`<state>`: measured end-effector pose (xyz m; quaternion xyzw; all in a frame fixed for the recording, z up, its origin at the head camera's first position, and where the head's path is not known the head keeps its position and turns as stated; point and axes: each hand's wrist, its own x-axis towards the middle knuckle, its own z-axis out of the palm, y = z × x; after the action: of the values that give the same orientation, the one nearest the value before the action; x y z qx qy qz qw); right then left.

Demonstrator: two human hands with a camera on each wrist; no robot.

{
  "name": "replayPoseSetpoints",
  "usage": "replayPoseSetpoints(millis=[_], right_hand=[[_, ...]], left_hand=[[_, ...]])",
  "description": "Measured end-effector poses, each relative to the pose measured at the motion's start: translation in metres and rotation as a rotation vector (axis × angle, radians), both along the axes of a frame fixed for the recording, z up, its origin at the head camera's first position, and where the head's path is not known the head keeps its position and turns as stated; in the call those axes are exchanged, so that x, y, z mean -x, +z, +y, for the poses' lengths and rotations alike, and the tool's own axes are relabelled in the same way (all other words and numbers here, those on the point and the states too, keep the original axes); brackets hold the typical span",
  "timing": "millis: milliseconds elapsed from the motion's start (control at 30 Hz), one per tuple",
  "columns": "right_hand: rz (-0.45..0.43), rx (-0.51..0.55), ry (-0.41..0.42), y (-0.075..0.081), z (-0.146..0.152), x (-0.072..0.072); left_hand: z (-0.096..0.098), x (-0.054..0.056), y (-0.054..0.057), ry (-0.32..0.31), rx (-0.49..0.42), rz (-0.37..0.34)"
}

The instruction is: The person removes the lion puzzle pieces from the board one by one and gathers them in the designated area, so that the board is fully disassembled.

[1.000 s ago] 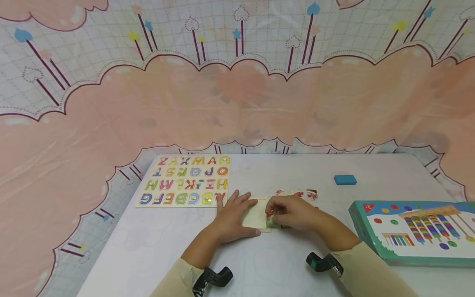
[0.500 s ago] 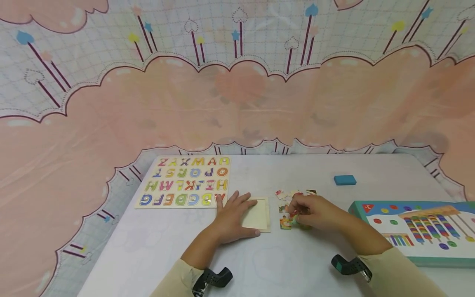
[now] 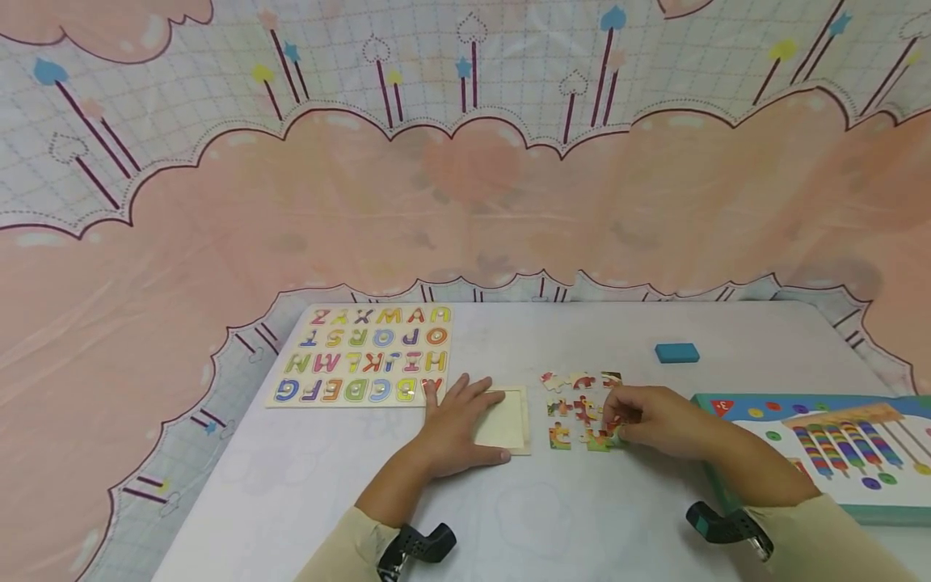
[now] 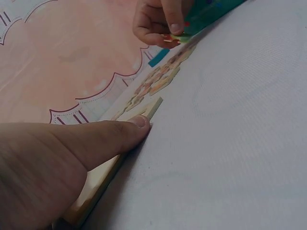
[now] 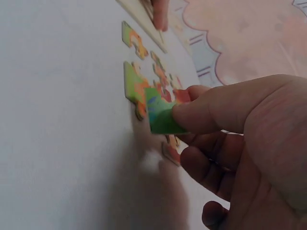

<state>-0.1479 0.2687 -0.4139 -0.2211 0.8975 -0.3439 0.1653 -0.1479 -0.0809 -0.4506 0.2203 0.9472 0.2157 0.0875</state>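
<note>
My left hand [image 3: 457, 428] lies spread with straight fingers over a pale wooden puzzle tray [image 3: 507, 424], its thumb along the near edge. In the left wrist view the thumb [image 4: 112, 139] rests on the tray's rim. To the right, my right hand [image 3: 658, 420] pinches a green jigsaw piece [image 5: 163, 120] with red and blue marks between thumb and fingers, above the table. Several loose jigsaw pieces [image 3: 584, 409] lie in rough rows between the tray and the right hand. Part of the tray is hidden under the left hand.
An alphabet board [image 3: 367, 353] with coloured letters lies at the back left, its near corner by the left fingertips. A blue block [image 3: 676, 353] sits at the back right. A large green-edged toy box [image 3: 836, 453] lies on the right, partly behind the right forearm.
My right hand has moved right, away from the tray and across the loose pieces, still pinching the jigsaw piece. More of the loose pieces show. The left hand has stayed in place.
</note>
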Motion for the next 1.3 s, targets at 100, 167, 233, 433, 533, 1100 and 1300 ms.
replayPoseSetpoints(millis=[100,167,233,433,533,1100,1300], right_hand=[[-0.006,-0.028,-0.021,0.0004,0.0067,-0.0018],[-0.016,-0.036,-0.035,0.0005,0.0095,-0.0027],[-0.021,-0.039,-0.039,-0.0002,0.0107,-0.0032],[0.007,-0.072,-0.028,-0.0051,0.011,-0.0037],[0.017,-0.093,-0.041,-0.0077,0.0113,-0.0039],[0.072,-0.14,-0.115,-0.0078,0.009,-0.007],[0.109,-0.04,-0.168,-0.0055,0.0111,-0.0096]], left_hand=[[0.0003,0.0003,-0.0005,-0.002,0.001,0.002],[0.0005,0.0005,-0.0009,-0.003,0.003,0.003],[0.0008,0.0006,-0.001,-0.003,0.003,0.004],[0.0025,0.001,-0.001,-0.006,0.003,0.002],[0.0034,0.0007,-0.0004,-0.006,0.004,-0.001],[0.0035,0.0007,-0.0006,-0.007,0.02,-0.008],[0.0027,-0.0001,-0.0011,-0.027,0.019,-0.001]])
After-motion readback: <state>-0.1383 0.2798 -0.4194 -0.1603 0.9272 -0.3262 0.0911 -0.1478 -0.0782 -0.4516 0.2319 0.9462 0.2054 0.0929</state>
